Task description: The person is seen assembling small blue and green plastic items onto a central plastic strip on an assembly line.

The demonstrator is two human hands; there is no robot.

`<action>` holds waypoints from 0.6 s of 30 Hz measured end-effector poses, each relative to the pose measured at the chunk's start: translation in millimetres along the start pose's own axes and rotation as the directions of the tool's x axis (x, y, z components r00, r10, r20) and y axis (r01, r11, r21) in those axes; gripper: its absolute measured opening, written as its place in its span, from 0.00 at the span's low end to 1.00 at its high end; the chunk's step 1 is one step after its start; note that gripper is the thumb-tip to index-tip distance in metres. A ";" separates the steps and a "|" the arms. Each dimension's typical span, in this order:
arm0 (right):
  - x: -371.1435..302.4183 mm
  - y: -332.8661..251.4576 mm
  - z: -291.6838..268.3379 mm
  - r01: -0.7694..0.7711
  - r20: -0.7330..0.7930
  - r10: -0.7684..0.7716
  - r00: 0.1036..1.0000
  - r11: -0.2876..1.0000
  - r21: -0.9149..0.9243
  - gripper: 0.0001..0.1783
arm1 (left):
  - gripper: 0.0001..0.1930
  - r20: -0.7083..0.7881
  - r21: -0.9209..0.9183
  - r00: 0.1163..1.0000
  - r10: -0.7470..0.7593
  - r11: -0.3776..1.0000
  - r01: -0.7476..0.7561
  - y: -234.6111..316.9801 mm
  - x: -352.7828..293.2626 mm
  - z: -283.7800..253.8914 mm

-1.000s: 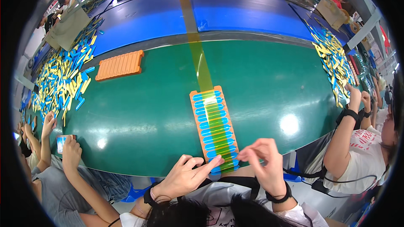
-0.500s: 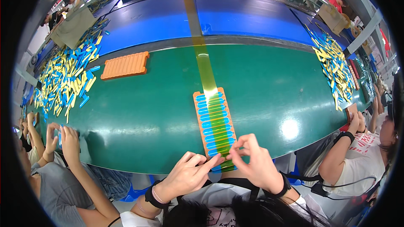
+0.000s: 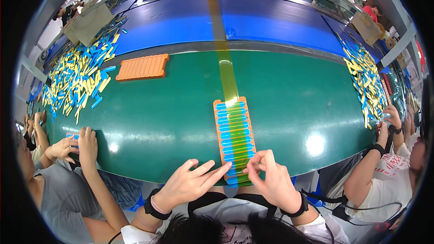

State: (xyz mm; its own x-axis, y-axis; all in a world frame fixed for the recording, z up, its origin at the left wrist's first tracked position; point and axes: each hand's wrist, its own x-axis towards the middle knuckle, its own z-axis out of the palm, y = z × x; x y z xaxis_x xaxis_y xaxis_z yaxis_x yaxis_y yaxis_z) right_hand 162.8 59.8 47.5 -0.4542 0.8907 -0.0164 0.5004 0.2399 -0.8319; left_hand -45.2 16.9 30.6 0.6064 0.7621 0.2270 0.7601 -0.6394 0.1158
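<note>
Left hand (image 3: 192, 183) has fanned out, grasping nothing, beside the tape (image 3: 227, 77), lower centre; right hand (image 3: 271, 176) pinches, grip unclear; taping the tray (image 3: 243, 100) seems underway, next calling for even pressing.

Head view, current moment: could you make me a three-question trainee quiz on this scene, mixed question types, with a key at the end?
1. Multiple choice: what colour are the pieces in the front orange tray?
A) red
B) blue
C) white

2. True or false: the back orange tray lies to the right of the translucent strip.

3. Fill the gap, near or far: the person's left hand and right hand are at the ____ end of the front orange tray.

Key: 1. B. 2. False; it lies to the left. 3. Near.
</note>
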 end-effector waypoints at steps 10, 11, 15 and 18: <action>-1.0 0.2 -1.8 0.026 0.057 -0.024 0.998 0.999 -0.024 0.12 | 0.35 0.075 -0.214 0.982 -0.170 0.960 0.183 -20.4 19.6 -32.1; -0.8 -1.2 -1.6 0.032 0.059 -0.031 0.998 0.999 -0.028 0.12 | 0.38 0.100 -0.138 0.983 -0.155 0.976 0.168 -26.4 27.3 -35.8; -0.8 0.6 -3.4 0.084 0.059 -0.082 0.995 0.996 -0.032 0.13 | 0.39 0.137 0.004 0.985 -0.101 0.995 0.102 -57.0 46.8 -29.6; -2.2 1.7 -1.9 0.087 0.052 -0.085 0.995 0.996 -0.031 0.13 | 0.35 0.134 0.122 0.991 0.011 0.992 -0.028 -64.0 52.2 -22.5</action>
State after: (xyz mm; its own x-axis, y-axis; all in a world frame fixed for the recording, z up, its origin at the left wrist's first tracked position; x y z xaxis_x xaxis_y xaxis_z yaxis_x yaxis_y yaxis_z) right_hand 166.1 58.9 47.2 -0.5326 0.8460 0.0258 0.4820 0.3282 -0.8124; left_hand -67.4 95.3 56.8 0.6408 0.7616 0.0967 0.7658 -0.6431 -0.0097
